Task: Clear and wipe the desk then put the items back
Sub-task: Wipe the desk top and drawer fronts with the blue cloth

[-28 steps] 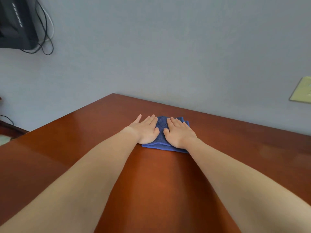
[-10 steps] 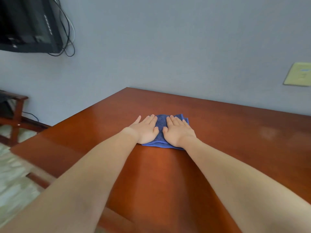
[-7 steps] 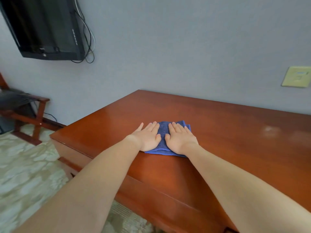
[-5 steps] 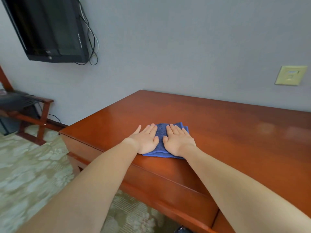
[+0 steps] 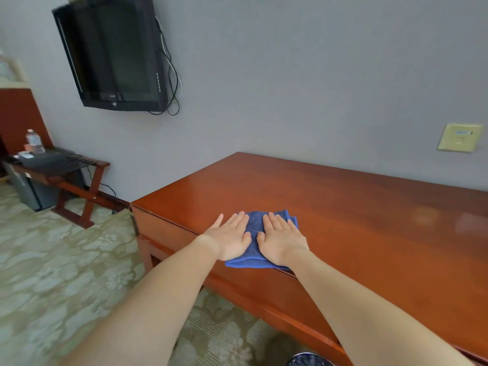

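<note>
A folded blue cloth (image 5: pixel 254 235) lies on the glossy red-brown desk (image 5: pixel 356 223), right at its front edge, with its near fold hanging slightly over. My left hand (image 5: pixel 231 237) presses flat on the cloth's left part, fingers straight and spread. My right hand (image 5: pixel 281 239) presses flat on its right part, beside the left hand. Most of the cloth is hidden under both palms. Nothing else lies on the visible desk top.
A black TV (image 5: pixel 113 54) with dangling cables hangs on the grey wall at upper left. A low wooden rack (image 5: pixel 71 175) at far left carries a dark bag and a water bottle (image 5: pixel 34 141). A wall plate (image 5: pixel 456 137) is at right. Patterned carpet (image 5: pixel 52 260) lies below.
Both hands have dragged the cloth from the middle of the desk back to its front edge. The view has pulled back, and the floor, rack and TV have come into sight.
</note>
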The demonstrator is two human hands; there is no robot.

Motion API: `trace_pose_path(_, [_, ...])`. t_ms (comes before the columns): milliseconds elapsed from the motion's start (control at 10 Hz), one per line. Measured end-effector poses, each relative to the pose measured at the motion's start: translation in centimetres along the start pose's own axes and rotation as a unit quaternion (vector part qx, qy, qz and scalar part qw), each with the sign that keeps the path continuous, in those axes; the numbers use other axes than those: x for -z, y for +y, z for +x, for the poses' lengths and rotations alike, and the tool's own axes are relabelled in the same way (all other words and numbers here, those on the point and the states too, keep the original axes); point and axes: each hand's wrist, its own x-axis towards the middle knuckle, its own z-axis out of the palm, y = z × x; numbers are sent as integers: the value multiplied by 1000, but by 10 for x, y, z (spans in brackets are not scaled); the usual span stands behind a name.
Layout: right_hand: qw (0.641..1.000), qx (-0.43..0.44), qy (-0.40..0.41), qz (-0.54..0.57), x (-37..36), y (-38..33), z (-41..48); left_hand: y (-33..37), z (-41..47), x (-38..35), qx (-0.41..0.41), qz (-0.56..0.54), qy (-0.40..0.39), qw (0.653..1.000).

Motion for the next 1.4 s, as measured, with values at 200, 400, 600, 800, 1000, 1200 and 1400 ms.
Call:
trace_pose_path(200, [1000,11,-2,-4,0,-6,-6,-4,-8,-2,15,-1,2,1000])
trace_pose_path(400, [1000,18,-9,-4,1,-5,-1,-2,-2,-2,38,0,10,999])
trace_pose_path(600, [999,36,-16,-8,3,-6,17,-14,9,-2,43,29,28,998])
trace_pose_path(800, [999,44,-14,-6,3,-8,50,-34,38,4,39,41,28,998])
trace_pose_path(1000, [999,41,-14,2,6,0,97,-52,84,13,32,47,29,998])
trace_pose_path(1200, [999,39,-13,3,10,21,152,-62,141,24,28,44,28,998])
trace_pose_path(1400, [999,36,-14,-3,15,53,215,-63,208,38,22,41,24,999])
